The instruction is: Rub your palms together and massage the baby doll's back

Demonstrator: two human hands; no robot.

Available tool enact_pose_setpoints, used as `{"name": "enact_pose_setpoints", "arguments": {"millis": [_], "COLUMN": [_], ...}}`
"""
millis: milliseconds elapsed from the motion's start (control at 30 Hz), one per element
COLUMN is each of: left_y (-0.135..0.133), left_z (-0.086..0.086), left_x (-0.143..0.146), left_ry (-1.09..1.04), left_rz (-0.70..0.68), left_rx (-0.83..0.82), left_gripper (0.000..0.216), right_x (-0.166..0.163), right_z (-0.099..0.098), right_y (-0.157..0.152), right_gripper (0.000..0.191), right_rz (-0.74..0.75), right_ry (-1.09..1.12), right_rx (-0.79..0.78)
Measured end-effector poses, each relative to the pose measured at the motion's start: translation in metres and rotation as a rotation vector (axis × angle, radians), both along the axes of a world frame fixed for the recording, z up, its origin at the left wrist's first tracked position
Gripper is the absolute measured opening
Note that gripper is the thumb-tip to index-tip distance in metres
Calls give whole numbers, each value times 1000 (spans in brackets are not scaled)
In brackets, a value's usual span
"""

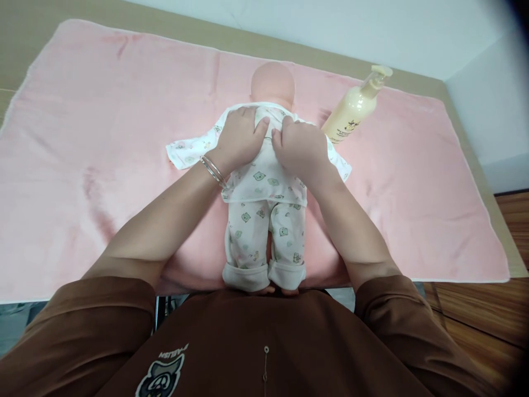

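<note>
A baby doll in white printed pyjamas lies on a pink blanket, head away from me, feet at the table's near edge. My left hand lies flat on the doll's upper body on the left side, fingers stretched and together, a silver bangle on the wrist. My right hand rests flat on the upper body on the right side, thumb beside my left thumb. Both palms press on the doll's shirt; neither hand grips anything.
A cream pump bottle lies tilted on the blanket just right of the doll's shoulder. The blanket covers a table set against a white wall. Wooden floor shows at the right.
</note>
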State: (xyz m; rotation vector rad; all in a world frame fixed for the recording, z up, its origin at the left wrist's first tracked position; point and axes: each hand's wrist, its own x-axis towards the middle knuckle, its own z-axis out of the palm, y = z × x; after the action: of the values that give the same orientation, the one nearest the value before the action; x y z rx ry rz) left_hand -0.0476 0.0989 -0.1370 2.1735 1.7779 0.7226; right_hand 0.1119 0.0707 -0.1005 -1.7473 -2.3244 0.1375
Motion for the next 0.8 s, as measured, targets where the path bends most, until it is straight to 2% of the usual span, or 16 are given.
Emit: {"name": "enact_pose_setpoints", "arguments": {"millis": [67,133,233,367,467,567,667,800], "left_y": [-11,-27,-44,-31,-6,7,1,-17], "left_z": [5,10,13,2,-10,-15,-13,1], "left_x": [7,15,24,19,8,3,7,16], "left_ry": [-4,-19,-67,-163,-241,-290,-283,-240], "left_rz": [42,68,23,-53,-17,20,30,-25], "left_rx": [-31,-23,63,96,92,95,99,124], "left_gripper": [44,44,43,36,24,16,17,17], "right_x": [5,14,22,15,5,3,11,23], "right_z": [3,3,2,6,10,10,3,-10], "right_y": [11,26,38,21,3,0,15,37], "right_gripper": [56,63,75,68,65,54,46,60], "right_rz": [31,86,119,103,119,119,95,61], "right_ry": [13,47,64,-24,-83,-41,59,135], "right_rx": [-103,-209,-288,-207,-108,-50,-62,-114]}}
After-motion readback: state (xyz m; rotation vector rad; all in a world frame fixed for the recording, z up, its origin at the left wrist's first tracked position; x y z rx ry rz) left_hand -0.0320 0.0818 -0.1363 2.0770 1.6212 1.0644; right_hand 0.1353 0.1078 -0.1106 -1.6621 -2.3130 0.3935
